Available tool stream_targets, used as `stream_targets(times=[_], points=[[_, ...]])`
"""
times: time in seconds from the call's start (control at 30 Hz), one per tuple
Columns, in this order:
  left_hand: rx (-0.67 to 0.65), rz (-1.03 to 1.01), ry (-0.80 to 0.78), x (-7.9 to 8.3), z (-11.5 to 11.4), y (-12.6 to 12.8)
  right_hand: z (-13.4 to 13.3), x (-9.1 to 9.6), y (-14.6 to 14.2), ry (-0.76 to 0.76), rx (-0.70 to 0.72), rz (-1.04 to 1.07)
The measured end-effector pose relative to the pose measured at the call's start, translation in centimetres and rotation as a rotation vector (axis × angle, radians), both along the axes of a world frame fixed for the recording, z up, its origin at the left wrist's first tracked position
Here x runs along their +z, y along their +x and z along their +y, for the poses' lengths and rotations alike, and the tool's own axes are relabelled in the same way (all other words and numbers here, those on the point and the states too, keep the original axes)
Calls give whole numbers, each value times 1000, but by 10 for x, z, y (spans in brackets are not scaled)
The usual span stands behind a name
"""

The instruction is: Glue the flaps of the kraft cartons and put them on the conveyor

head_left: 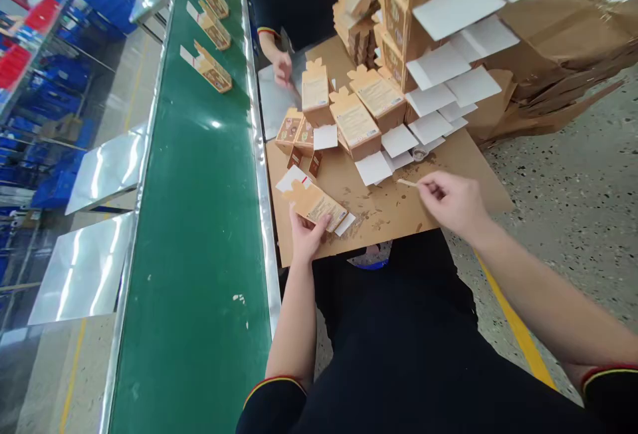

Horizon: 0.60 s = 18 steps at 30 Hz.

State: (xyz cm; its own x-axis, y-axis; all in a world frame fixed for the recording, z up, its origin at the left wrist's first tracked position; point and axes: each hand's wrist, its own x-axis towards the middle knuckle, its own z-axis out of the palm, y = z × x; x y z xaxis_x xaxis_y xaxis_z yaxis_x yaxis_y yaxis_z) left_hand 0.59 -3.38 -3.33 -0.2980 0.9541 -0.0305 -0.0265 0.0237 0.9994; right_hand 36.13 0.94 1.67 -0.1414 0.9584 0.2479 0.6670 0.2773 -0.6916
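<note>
While the left hand (305, 234) holds a flat carton (315, 203) on the cardboard worktop (399, 218), grip closed on its near edge, the right hand (452, 203) pinches a thin stick (409, 183).

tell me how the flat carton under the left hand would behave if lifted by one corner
Probably light: the flat carton is thin folded card. Likely to bend, since its white flaps stick out loose. Lying flat on the cardboard sheet, it shouldn't roll.
</note>
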Motion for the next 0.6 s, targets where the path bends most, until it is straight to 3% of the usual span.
stream_targets(times=[0.13,0.27,0.43,0.6], points=[[-72,70,9,2,4,-5,-50,-23,-67,-13,203,145],[-63,78,14,10,6,-2,-56,-47,-113,1,291,70],[-59,82,28,13,6,0,-51,-57,-116,26,387,-36],[-85,58,27,11,8,-1,-50,-57,-106,21,369,-35]])
